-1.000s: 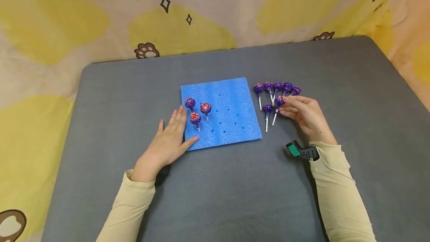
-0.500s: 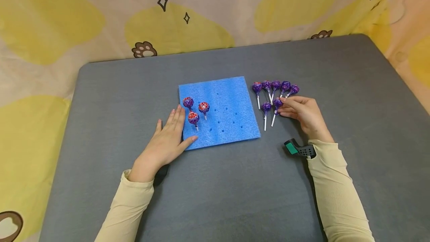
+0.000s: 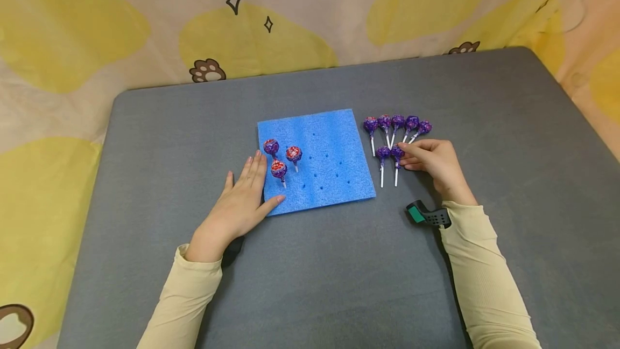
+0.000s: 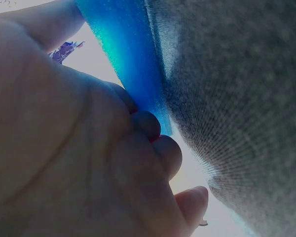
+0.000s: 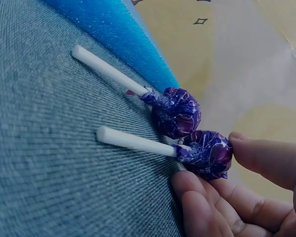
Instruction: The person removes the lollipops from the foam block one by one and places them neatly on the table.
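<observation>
My left hand (image 3: 238, 208) lies with straight fingers along the left edge of a blue foam board (image 3: 334, 128), its thumb over the front left corner. In the left wrist view, the fingertips touch the board's side. Three lollipops stand in the board, among them a red-topped lollipop (image 3: 293, 154). To the right of the board, my right hand (image 3: 439, 168) pinches the wrapped head of a purple lollipop (image 5: 211, 154) between thumb and fingers. That lollipop lies beside another purple lollipop (image 5: 176, 113), their heads touching or nearly so and white sticks pointing toward me.
Several more lollipops (image 3: 397, 121) lie in a row behind these two, heads away from me. Small holes dot the board. A grey cloth-covered table (image 3: 319, 279) bears everything, and a patterned curtain (image 3: 300, 4) hangs behind it.
My right hand has moved slightly left with its lollipop, whose stick has swung from slanting to nearly parallel with its neighbour's. The left hand stays against the board.
</observation>
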Demonstrator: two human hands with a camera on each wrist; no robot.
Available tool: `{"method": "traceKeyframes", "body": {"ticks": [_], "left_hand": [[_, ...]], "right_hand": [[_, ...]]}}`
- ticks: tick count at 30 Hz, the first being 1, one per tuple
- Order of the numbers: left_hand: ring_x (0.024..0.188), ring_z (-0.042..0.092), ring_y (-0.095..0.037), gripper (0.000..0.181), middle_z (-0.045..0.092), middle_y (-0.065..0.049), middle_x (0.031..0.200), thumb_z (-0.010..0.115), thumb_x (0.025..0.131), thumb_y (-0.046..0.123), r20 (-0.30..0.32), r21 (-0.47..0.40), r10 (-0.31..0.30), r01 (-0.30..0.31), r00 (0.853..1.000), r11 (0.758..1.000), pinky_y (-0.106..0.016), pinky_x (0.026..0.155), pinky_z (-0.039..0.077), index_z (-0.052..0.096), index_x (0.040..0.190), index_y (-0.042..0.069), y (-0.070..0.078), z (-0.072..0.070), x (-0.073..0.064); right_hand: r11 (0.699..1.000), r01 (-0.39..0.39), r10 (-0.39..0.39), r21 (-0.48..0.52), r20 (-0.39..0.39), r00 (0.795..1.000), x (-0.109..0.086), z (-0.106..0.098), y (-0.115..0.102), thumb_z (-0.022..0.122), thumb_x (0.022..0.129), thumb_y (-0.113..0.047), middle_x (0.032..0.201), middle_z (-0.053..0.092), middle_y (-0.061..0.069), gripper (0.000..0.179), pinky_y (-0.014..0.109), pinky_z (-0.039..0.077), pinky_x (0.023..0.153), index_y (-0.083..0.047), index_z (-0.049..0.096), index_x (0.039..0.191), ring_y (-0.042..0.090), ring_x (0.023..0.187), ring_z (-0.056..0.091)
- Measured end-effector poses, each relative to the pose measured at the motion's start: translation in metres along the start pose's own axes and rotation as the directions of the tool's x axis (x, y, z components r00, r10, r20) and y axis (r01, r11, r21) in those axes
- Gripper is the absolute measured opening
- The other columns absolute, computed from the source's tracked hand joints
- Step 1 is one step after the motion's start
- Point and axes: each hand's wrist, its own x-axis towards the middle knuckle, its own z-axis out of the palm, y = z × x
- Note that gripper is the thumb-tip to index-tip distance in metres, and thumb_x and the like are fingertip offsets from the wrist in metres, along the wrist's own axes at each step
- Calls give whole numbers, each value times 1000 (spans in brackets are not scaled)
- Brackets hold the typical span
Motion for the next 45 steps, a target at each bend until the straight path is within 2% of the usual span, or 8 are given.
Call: {"method": "traceKeyframes", "body": {"ticks": [10,20,25,31,33,38,42,45], "left_hand": [[143,-4,-30,87,-6,-14,157,46,96,49,-8,-4,-7,7,1000,1000,-62,107,1,-2,150,1,-1,-2,-4],[143,-5,-29,86,-7,-14,157,44,96,50,-11,-1,-21,20,1000,1000,-62,108,1,-2,150,1,-3,-4,-8],[143,-6,-28,86,-8,-12,157,44,96,51,-8,0,-22,22,1000,1000,-62,108,1,-4,150,3,-3,-3,-8],[143,-6,-28,86,-8,-11,157,43,96,51,-4,2,-20,20,1000,1000,-62,108,1,-4,150,3,-2,-3,-8],[143,-6,-27,87,-8,-11,157,44,96,51,-5,3,-22,22,1000,1000,-62,108,0,-4,150,3,-2,-3,-7],[143,-6,-27,87,-8,-11,157,44,96,52,-3,10,-23,23,1000,1000,-61,108,0,-5,150,4,-1,-2,-6],[143,-7,-26,88,-9,-9,157,44,95,53,0,14,-19,19,1000,1000,-61,108,0,-5,150,5,1,-1,-4],[143,-7,-26,88,-9,-9,157,44,95,53,-1,15,-17,17,1000,1000,-60,108,0,-4,150,5,2,-1,-3]], "right_hand": [[993,6,-8,-121,-17,1000,3,6,-3,69,87,-17,68,68,-6,27,21,54,58,9,66,90,7,61,66],[989,-6,12,-151,37,999,3,3,-6,71,86,-19,70,69,-3,25,23,54,60,6,68,90,9,64,67],[996,-5,8,-92,40,999,1,-2,-7,70,86,-17,71,70,-2,16,23,53,58,0,70,86,10,64,67],[990,51,-48,131,-27,998,-2,0,-11,72,83,-6,69,70,4,7,23,53,55,0,71,81,14,59,67],[989,70,-62,132,-68,996,-3,1,-14,73,82,-8,69,70,4,8,24,53,55,0,72,79,15,58,67],[993,82,-73,90,-108,992,-8,3,-21,75,81,-11,68,70,2,8,25,53,55,-4,72,77,16,58,67],[991,113,-107,68,-82,991,-12,12,-27,74,82,-10,71,70,2,7,25,54,57,-4,72,79,16,60,68],[990,134,-133,52,-20,991,-13,25,-29,73,83,-8,73,71,3,12,25,54,59,3,70,84,15,63,68]]}}
